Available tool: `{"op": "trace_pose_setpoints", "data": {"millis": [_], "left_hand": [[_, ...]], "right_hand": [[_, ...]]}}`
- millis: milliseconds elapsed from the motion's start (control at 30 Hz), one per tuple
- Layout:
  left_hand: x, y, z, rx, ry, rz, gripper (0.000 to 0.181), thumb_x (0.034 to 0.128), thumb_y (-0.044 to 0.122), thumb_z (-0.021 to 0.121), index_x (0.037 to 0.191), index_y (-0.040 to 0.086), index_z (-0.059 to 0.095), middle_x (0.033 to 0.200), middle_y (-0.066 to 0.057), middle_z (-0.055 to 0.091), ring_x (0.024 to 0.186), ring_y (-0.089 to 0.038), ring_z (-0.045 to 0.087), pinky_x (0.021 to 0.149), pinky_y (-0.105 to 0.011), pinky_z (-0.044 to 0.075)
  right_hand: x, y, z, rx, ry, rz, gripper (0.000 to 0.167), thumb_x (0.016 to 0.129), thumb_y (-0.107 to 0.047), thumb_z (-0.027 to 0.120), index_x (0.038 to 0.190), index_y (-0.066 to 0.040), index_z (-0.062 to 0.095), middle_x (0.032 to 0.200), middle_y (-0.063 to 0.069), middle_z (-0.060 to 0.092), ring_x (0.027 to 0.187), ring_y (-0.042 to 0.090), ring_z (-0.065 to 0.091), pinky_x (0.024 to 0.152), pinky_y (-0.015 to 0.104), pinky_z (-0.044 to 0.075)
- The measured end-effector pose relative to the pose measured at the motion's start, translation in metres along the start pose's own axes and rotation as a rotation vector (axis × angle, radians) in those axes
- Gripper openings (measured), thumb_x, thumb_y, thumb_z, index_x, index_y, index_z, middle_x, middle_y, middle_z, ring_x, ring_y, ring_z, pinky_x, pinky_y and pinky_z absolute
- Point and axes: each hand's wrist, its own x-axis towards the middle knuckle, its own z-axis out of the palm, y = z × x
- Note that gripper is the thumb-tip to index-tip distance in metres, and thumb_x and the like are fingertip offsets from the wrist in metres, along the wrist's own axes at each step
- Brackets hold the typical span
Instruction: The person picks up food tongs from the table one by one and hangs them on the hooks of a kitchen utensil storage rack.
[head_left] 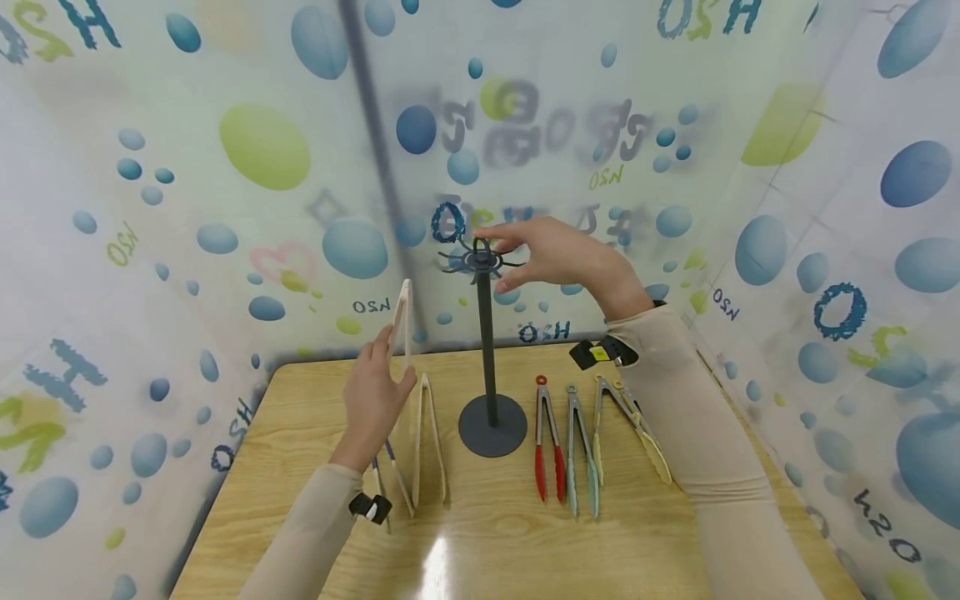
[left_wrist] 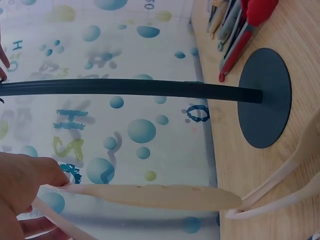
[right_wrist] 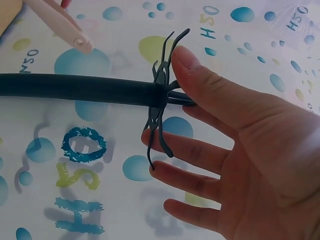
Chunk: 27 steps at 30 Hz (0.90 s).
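A dark utensil stand [head_left: 487, 350] with a round base and a ring of hooks [right_wrist: 157, 100] on top stands upright on the table. My right hand [head_left: 558, 250] holds the stand's top, thumb on one side of the hooks and fingers on the other. Left of the stand, my left hand [head_left: 375, 392] grips pale pink tongs [head_left: 405, 312] upright, hinge end up. Their broad pale end [left_wrist: 175, 196] points down in the left wrist view. Below them on the table lie beige tongs [head_left: 420, 450] and blue-and-metal tongs [head_left: 397, 475], the latter partly hidden by the hand.
Right of the stand lie red tongs [head_left: 540, 450], light blue tongs [head_left: 573, 458] and cream tongs [head_left: 652, 450], the last partly behind my right forearm. The wooden table [head_left: 495, 550] meets a patterned curtain [head_left: 315, 250] at the back and sides.
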Motion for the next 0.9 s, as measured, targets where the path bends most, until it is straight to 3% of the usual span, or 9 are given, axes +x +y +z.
{"op": "trace_pose_setpoints", "data": {"millis": [167,400,900], "left_hand": [[0.004,0.005,-0.002,-0.003,0.012,0.02,0.071,0.0834,0.018,0.077,0.146,0.013,0.046,0.108,-0.019,0.063,0.078,-0.034,0.064,0.052,-0.045,0.051],[0.008,0.009,-0.004,-0.021,0.023,0.033,0.071,0.0836,0.016,0.077,0.147,0.014,0.045,0.109,-0.018,0.063,0.077,-0.034,0.063,0.051,-0.045,0.05],[0.013,0.014,-0.009,-0.046,0.057,0.052,0.072,0.0819,0.015,0.079,0.146,0.011,0.046,0.109,-0.018,0.063,0.076,-0.034,0.062,0.05,-0.045,0.049]], "right_hand": [[0.002,0.001,0.002,-0.029,0.003,-0.01,0.084,0.085,-0.039,0.076,0.155,-0.035,0.03,0.146,0.006,0.055,0.133,0.028,0.053,0.105,0.047,0.046],[0.002,0.003,0.003,-0.029,0.012,-0.021,0.085,0.084,-0.042,0.076,0.155,-0.034,0.031,0.159,0.001,0.04,0.14,0.028,0.046,0.11,0.049,0.042],[0.004,0.006,0.007,0.066,0.023,-0.006,0.085,0.083,-0.041,0.078,0.154,-0.036,0.032,0.155,0.001,0.046,0.145,0.027,0.04,0.113,0.052,0.039]]}}
